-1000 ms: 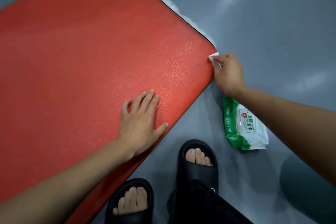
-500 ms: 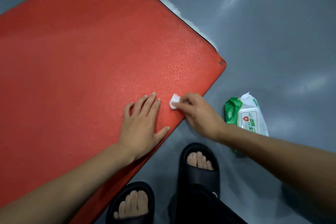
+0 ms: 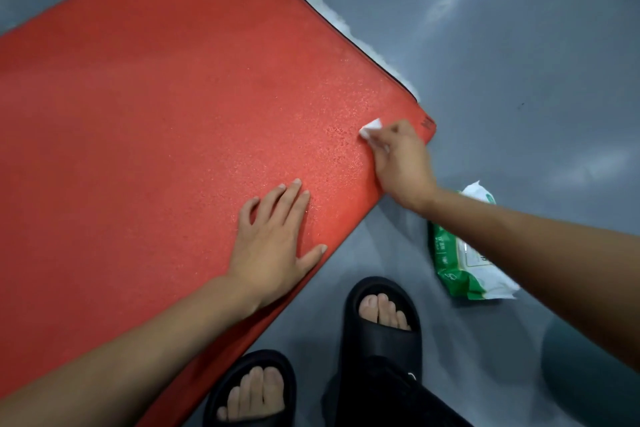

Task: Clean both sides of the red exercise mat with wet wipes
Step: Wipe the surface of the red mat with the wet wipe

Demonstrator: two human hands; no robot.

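Observation:
The red exercise mat (image 3: 156, 135) lies flat on the grey floor and fills the left of the view. My left hand (image 3: 273, 243) rests flat on it near its near edge, fingers spread, holding nothing. My right hand (image 3: 398, 156) presses a small folded white wet wipe (image 3: 370, 128) onto the mat close to its right corner. The surface around the wipe looks damp and speckled.
A green and white wet wipe pack (image 3: 464, 263) lies on the floor right of the mat, partly under my right forearm. My feet in black slides (image 3: 381, 326) stand at the mat's near edge. A white strip (image 3: 332, 17) shows along the far edge.
My right hand slid the wipe along the mat's edge from beside my left hand back up toward the right corner. My left hand stayed put.

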